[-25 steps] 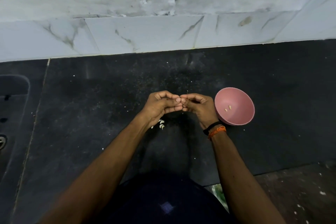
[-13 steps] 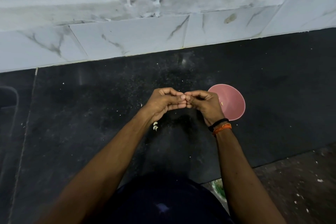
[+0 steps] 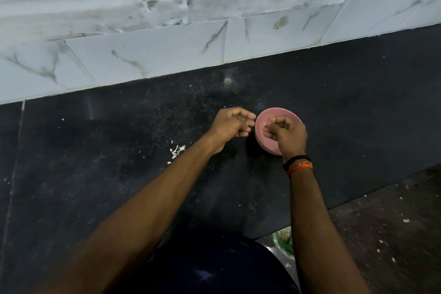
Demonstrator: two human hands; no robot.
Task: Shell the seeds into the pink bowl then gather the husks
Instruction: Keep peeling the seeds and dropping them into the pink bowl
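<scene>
While the right hand (image 3: 285, 133) hangs over the pink bowl (image 3: 265, 124), its fingers are bent downward into the bowl's mouth and drawn together at the tips; whether they pinch a seed cannot be told, since anything between them is too small to see. That bowl stands upright on the dark worktop (image 3: 358, 102), its round opening facing up, partly hidden beneath this hand, with only its far rim and left wall showing. On the same arm, just behind the hand, a black band (image 3: 297, 159) and an orange thread (image 3: 301, 166) circle the wrist. Just beside the bowl's left wall, the left hand (image 3: 232, 124) is raised off the worktop with its fingers loosely curled toward the bowl, and nothing can be made out in it. Behind that hand and to the left of its forearm, a small loose pile of pale husks (image 3: 176, 150) lies scattered on the worktop, the slivers pointing every which way with no common axis.
</scene>
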